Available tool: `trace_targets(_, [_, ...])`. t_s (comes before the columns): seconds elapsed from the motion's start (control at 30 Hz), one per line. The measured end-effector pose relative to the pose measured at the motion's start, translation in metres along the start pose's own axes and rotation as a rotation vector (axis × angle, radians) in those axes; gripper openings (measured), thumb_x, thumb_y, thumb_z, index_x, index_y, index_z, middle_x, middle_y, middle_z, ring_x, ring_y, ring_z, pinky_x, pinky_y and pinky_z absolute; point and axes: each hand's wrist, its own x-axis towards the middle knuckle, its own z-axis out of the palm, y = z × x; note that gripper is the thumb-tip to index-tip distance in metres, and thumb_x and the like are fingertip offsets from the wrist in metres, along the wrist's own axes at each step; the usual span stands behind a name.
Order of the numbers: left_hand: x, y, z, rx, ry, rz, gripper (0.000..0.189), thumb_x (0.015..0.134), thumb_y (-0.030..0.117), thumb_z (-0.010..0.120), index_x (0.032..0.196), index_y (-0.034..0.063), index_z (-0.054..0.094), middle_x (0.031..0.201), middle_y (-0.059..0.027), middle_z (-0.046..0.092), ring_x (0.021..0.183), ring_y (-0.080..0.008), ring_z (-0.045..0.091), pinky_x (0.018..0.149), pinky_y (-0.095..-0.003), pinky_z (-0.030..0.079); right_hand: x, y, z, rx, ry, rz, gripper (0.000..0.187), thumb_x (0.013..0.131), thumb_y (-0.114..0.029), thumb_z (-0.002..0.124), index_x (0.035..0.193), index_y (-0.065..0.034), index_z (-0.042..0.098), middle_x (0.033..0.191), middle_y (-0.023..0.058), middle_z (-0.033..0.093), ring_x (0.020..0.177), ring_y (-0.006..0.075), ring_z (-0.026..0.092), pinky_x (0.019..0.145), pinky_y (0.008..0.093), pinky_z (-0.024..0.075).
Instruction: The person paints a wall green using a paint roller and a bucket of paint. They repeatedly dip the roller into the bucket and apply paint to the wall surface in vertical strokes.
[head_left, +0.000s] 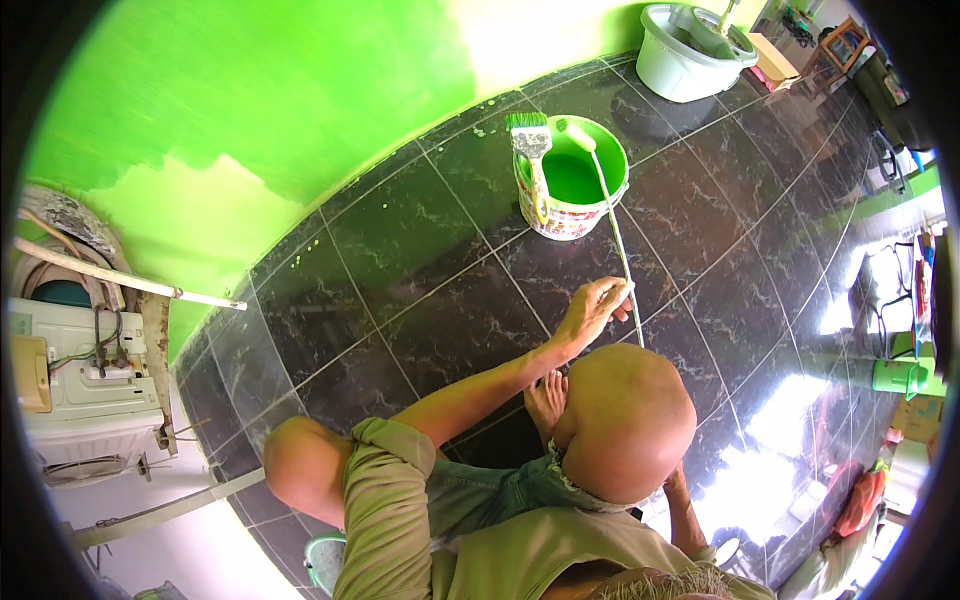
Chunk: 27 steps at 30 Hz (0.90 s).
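My left hand grips the thin pole of a small paint roller. The roller's cover is over the mouth of a plastic bucket, which holds green paint. A flat paintbrush with green bristles is at the bucket's left side, bristles up and handle down along the outer wall. The pole's near end passes out of sight behind my raised right knee. Only the forearm on my right side shows; my right hand is hidden behind that knee.
Partly painted, the green wall runs along the dark tiled floor. A grey mop bucket stands beyond the paint bucket, beside a cardboard box. At left are a white appliance and a white pipe. Paint spots dot the floor.
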Motion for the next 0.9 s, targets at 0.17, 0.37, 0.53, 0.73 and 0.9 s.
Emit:
trace_targets(0.17, [-0.001,0.006,-0.001,0.041,-0.015,0.036,0.033,0.106,0.031,0.060,0.113,0.0003,0.070,0.087,-0.0042,0.071,0.073,-0.0105,0.066,0.068,-0.0258,0.053,-0.006,0.051,0.008,0.126,-0.046,-0.023,0.077,0.095,-0.057,0.070,0.158,-0.0215,0.043,0.150,0.0211,0.055,0.124,0.0282,0.063,0.107,0.0569,0.0483])
trace_targets(0.37, [-0.001,0.028,0.005,-0.013,-0.030,0.018,0.027,0.104,0.024,0.064,0.110,-0.0012,0.072,0.085,-0.0031,0.071,0.074,-0.0092,0.065,0.069,-0.0244,0.053,0.002,0.043,0.014,0.184,-0.055,-0.009,0.069,0.097,-0.053,0.069,0.151,-0.0167,0.046,0.136,0.0185,0.058,0.113,0.0260,0.064,0.098,0.0510,0.0505])
trace_targets(0.53, [0.012,0.083,-0.017,0.082,-0.092,0.145,0.024,0.102,0.023,0.068,0.105,0.0000,0.072,0.089,-0.0054,0.073,0.072,-0.0095,0.067,0.064,-0.0224,0.050,0.043,0.012,0.021,0.276,-0.072,-0.032,0.064,0.098,-0.050,0.068,0.145,-0.0127,0.048,0.126,0.0163,0.061,0.105,0.0242,0.065,0.091,0.0461,0.0523])
trace_targets(0.73, [0.017,0.206,-0.073,0.372,-0.033,0.436,0.027,0.104,0.022,0.062,0.103,-0.0035,0.070,0.086,-0.0153,0.072,0.072,-0.0157,0.071,0.063,-0.0316,0.060,0.128,-0.087,0.044,0.419,-0.295,-0.175,0.057,0.099,-0.046,0.067,0.139,-0.0078,0.051,0.112,0.0137,0.064,0.094,0.0220,0.066,0.083,0.0402,0.0545])
trace_targets(0.9, [-0.038,0.279,-0.122,0.419,0.273,0.551,0.022,0.105,0.017,0.059,0.101,-0.0035,0.065,0.085,-0.0152,0.072,0.068,-0.0160,0.070,0.059,-0.0281,0.059,0.164,-0.190,0.092,0.326,-0.689,-0.262,0.052,0.100,-0.043,0.066,0.133,-0.0038,0.053,0.101,0.0116,0.067,0.085,0.0202,0.068,0.076,0.0353,0.0564])
